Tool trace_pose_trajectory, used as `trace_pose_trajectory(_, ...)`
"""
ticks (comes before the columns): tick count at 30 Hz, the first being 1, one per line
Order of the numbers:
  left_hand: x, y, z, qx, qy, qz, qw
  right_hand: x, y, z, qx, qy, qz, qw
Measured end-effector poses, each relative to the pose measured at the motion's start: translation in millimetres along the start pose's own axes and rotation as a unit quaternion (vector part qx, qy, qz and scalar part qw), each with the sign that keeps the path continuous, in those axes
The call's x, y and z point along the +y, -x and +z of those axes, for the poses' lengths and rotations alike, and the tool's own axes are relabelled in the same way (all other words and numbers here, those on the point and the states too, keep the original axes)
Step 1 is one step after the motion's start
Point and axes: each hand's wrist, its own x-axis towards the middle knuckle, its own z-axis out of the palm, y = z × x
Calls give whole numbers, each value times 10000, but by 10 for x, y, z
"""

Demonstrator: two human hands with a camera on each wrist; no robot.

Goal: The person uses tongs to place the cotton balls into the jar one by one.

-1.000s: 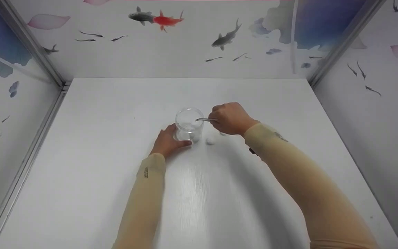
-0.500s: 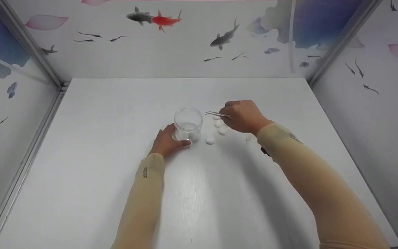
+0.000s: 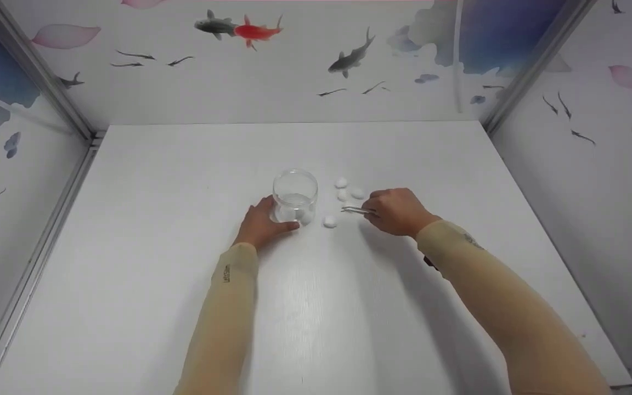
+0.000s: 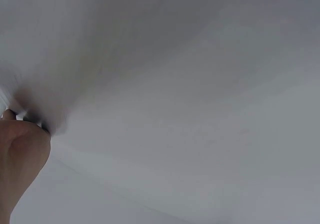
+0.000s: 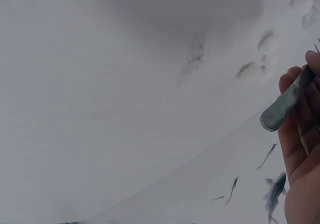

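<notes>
A clear, lidless jar (image 3: pixel 295 189) stands upright on the white table. My left hand (image 3: pixel 259 225) grips its lower left side, thumb across the front and fingers round the back. In the left wrist view only part of that hand (image 4: pixel 22 149) shows at the edge. My right hand (image 3: pixel 398 211) pinches a pair of metal tweezers (image 3: pixel 357 210), their tips pointing left among small white balls that look like cotton. One white ball (image 3: pixel 329 221) lies nearest the jar; another white ball (image 3: pixel 341 182) sits farther back. The tweezers' broad end (image 5: pixel 280 111) shows in the right wrist view.
White panels printed with fish and petals enclose the table (image 3: pixel 157 181) at the back and both sides. Metal rails (image 3: pixel 63 93) run along the corners. In the right wrist view several white balls, one white ball (image 5: pixel 268 42) among them, lie beyond the hand.
My right hand has moved the tweezers from over the jar's mouth to the right, then down toward me among the white balls. The left hand stays on the jar.
</notes>
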Motion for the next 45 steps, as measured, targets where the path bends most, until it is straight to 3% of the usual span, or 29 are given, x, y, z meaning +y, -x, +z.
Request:
trace_pose_trajectory(13, 11, 4, -18, 24, 16, 112, 9999, -104, -25, 137, -410, -215, 32, 9989)
trace_pose_trajectory(30, 17, 4, -5, 38, -12, 32, 10000, -83, -18, 236, -170, -292, -151, 9993)
trace_pose_trajectory(45, 1, -26, 5, 52, -35, 40, 10000, -160, -65, 277, -486, -129, 15, 9987)
